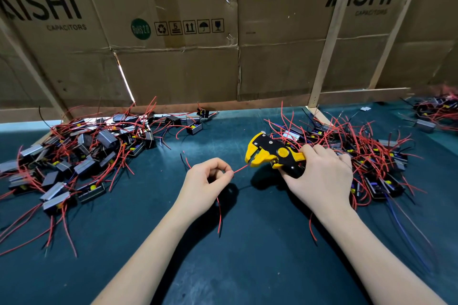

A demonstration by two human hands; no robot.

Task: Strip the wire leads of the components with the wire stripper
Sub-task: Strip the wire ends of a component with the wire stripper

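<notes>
**Operator:** State the grip condition.

**Supervisor:** The left hand (pixel 210 181) pinches a red wire lead (pixel 241 169) between thumb and forefinger. The free end of the lead runs from the pinch toward the mouth of the wire stripper (pixel 270 155) and appears to reach it; whether it is seated in the blades cannot be determined. The right hand (pixel 322 176) has its fingers wrapped around the stripper handles. The jaws stand partly apart.

**Operator:** Where is the component itself?

**Supervisor:** Not visible. The lead trails back below the pinch, under the left hand, and ends out of sight there.

**Operator:** Failure modes from this state?

**Supervisor:** Judged, not observed:
1. The span beyond the pinch is thin and flexible. If it bows, the tip may miss the blade slot, so the squeeze cuts nothing.
2. If the lead enters too deep, excess insulation comes off; if skewed, conductor strands may be nicked.
3. A light pinch may let the lead slide forward when the jaws pull.

**Operator:** Surface and surroundings?

**Supervisor:** A dark green mat (pixel 247 255) covers the bench. One pile of components (pixel 81 156) lies outboard of the pinching hand; a second pile (pixel 359 151) lies beyond and beside the tool hand. Cardboard cartons (pixel 173 57) braced with wooden slats (pixel 329 39) wall off the far edge.
</notes>
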